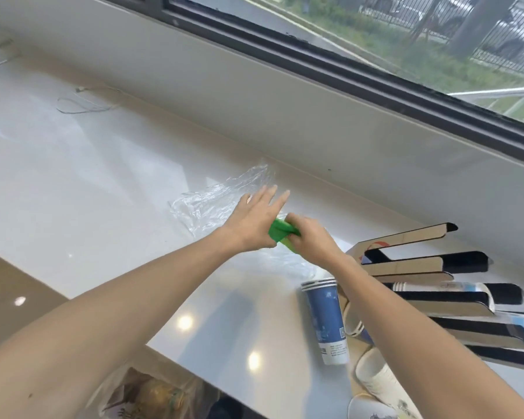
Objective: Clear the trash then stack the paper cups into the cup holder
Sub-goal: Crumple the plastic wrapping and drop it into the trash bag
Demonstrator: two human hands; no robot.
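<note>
A crumpled clear plastic wrapper [212, 204] lies on the white counter near the wall. My left hand [251, 222] is spread flat over its right end, fingers apart. My right hand [309, 237] is closed around a small green piece of trash [280, 231] that sits between both hands. A stack of blue paper cups [327, 319] lies on its side near the counter's front right. More white cups [378, 379] lie below my right forearm. The cardboard cup holder [421, 264] with dark slots stands at the right.
The white counter [103, 192] runs left along a pale window ledge [285, 116]. A thin loose wire [82, 105] lies at the far left. Below the counter's front edge sits a plastic bag of items [146, 394].
</note>
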